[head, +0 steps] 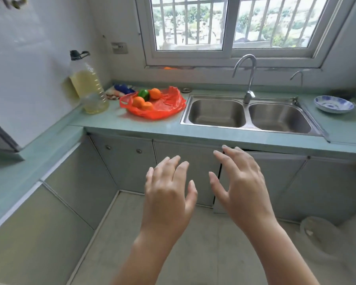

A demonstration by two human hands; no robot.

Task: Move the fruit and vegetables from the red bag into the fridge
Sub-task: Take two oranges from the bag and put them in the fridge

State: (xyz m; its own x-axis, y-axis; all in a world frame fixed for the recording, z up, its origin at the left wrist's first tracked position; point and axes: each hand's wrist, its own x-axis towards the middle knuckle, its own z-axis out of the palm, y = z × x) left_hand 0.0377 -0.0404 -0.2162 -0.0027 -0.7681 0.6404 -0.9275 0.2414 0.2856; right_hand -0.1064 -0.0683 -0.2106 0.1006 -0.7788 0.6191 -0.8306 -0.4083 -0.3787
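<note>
With my left hand (169, 194) and right hand (238, 182) both spread and empty below the countertop's (111, 122) front edge, I judge the oranges (139, 101) and green pepper (143, 94) in the limp red bag (164, 103) near its back left corner firm, light, and best cupped whole.

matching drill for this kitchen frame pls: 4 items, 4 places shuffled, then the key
Items:
1. red bag
2. oil bottle
3. blue-patterned bowl
4. green pepper

Places:
A. on the counter right of the sink
B. in the counter's left corner, by the wall
C. among the oranges on the bag
D. on the counter just left of the sink

Pairs: 1-D, 2-B, 3-A, 4-C
</note>
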